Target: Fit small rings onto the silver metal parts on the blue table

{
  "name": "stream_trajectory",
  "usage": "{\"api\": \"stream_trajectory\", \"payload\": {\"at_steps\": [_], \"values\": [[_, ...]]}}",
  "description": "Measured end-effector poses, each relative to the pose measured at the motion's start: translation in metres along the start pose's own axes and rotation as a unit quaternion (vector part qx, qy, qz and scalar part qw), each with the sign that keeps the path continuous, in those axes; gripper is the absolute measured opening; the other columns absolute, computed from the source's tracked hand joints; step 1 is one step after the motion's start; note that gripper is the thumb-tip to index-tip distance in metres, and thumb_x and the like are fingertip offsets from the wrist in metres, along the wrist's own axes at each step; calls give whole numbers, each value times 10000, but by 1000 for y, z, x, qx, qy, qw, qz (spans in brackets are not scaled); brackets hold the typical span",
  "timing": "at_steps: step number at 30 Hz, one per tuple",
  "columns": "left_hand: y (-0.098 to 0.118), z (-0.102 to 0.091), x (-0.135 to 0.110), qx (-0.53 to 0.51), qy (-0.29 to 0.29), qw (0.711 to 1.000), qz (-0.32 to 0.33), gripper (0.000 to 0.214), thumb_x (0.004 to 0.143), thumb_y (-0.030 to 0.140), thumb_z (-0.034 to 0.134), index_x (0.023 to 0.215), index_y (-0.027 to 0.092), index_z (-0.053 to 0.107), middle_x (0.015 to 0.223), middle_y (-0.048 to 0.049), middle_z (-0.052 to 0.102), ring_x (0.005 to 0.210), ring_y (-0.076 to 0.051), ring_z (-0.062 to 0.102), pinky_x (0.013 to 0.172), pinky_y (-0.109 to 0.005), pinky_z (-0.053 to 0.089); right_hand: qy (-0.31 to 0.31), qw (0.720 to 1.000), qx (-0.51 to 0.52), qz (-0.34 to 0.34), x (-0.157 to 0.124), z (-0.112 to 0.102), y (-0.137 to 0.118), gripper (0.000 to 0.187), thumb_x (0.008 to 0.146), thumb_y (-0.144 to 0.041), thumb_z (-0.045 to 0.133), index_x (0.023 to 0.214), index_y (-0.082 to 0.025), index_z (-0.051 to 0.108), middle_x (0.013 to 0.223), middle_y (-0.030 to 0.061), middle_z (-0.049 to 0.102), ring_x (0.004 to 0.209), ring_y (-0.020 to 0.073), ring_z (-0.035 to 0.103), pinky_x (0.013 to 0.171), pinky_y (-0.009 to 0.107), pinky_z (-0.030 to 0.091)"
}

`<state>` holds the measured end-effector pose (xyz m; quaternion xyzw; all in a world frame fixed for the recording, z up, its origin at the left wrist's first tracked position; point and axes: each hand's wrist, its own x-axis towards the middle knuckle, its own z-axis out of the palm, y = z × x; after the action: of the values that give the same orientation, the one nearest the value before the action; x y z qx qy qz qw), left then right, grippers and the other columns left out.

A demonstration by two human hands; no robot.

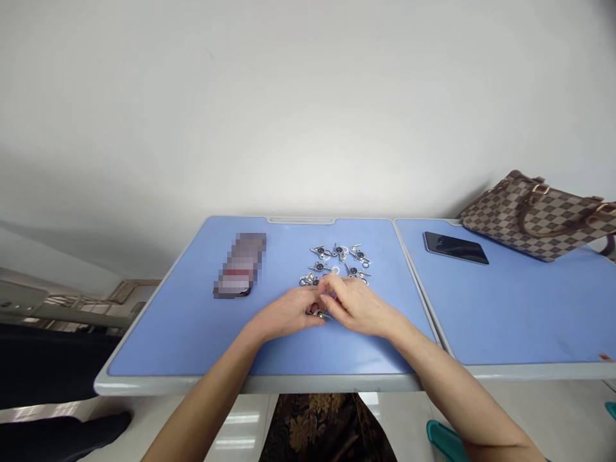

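Note:
My left hand (pixel 289 312) and my right hand (pixel 359 305) meet over the middle of the blue table (pixel 192 327). Both have their fingers curled and pinched around a small metal clasp (pixel 320 313) held between them, just above the table top. Just beyond the fingers lies a loose pile of several small silver clasps with rings (pixel 339 260). Most of the held piece is hidden by my fingers.
A blurred oblong object (pixel 240 264) lies left of the pile. A second blue table (pixel 520 308) adjoins on the right, carrying a dark phone (pixel 455 248) and a checkered brown handbag (pixel 541 215). A white wall rises behind. A teal edge (pixel 445 441) shows at the bottom.

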<state>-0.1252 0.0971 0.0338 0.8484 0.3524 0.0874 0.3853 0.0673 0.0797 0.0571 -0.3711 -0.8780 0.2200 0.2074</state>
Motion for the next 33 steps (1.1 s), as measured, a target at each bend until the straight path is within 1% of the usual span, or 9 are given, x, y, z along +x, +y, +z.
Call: {"api": "stream_trajectory", "payload": {"at_steps": [4,10,14,17,19,24,28,31,33], "values": [[0,-1,1,4,-6,1000,5,105,802,232,595,745,161,542,815,-2,564,741,-147,504,679,-266,394,-24,999,28,7,-1,-7,-3,213,898,-131,395,1106,-174,414,833,35,633,741,178,574,711,308,428],[3,-3,1,-15,-9,1000,0,129,805,259,582,744,169,513,776,9,533,710,-139,483,634,-253,378,-54,997,63,-7,-1,-13,-5,198,889,-111,384,1068,-182,427,870,42,634,762,172,567,697,304,432],[1,-1,1,-22,-8,1000,-4,94,787,228,589,759,171,521,788,7,561,731,-146,501,674,-264,396,-51,998,28,-9,-1,-11,-5,119,962,-166,372,1028,-186,469,894,49,645,784,173,581,736,311,431],[1,0,1,-39,3,999,-7,93,801,241,593,798,175,528,835,7,593,773,-154,527,717,-273,412,-53,998,0,-13,-2,-7,-6,126,992,-216,371,993,-188,493,867,47,654,753,170,588,720,304,423],[2,0,1,-48,4,999,-10,96,812,249,587,802,176,526,831,11,593,767,-152,529,711,-269,413,-59,998,-8,-17,-3,-6,-6,126,987,-204,366,1006,-186,489,850,46,655,732,168,585,705,299,420],[0,0,1,-27,-7,1000,-10,92,794,235,603,780,171,539,781,11,563,722,-146,504,689,-267,405,-61,998,5,-27,-4,-12,-4,165,929,-134,374,1076,-178,435,851,46,641,762,173,560,747,314,426],[-4,0,1,-25,-5,1000,5,68,797,224,602,808,171,561,789,5,560,734,-149,506,705,-268,412,-73,997,23,-32,-4,-17,-2,137,898,-134,377,1014,-191,422,842,39,603,732,165,517,708,301,414],[-4,0,1,-21,-8,1000,3,67,791,217,608,804,168,564,793,4,556,731,-149,505,705,-267,412,-67,996,49,-20,-3,-17,-1,149,861,-118,406,983,-203,415,815,14,573,688,151,493,659,281,395],[-3,-1,1,-19,-9,1000,3,67,795,217,604,810,169,560,794,5,552,729,-148,502,702,-265,409,-66,996,67,-13,-3,-17,0,137,867,-118,412,971,-206,419,805,3,564,669,142,489,637,270,386]]}}
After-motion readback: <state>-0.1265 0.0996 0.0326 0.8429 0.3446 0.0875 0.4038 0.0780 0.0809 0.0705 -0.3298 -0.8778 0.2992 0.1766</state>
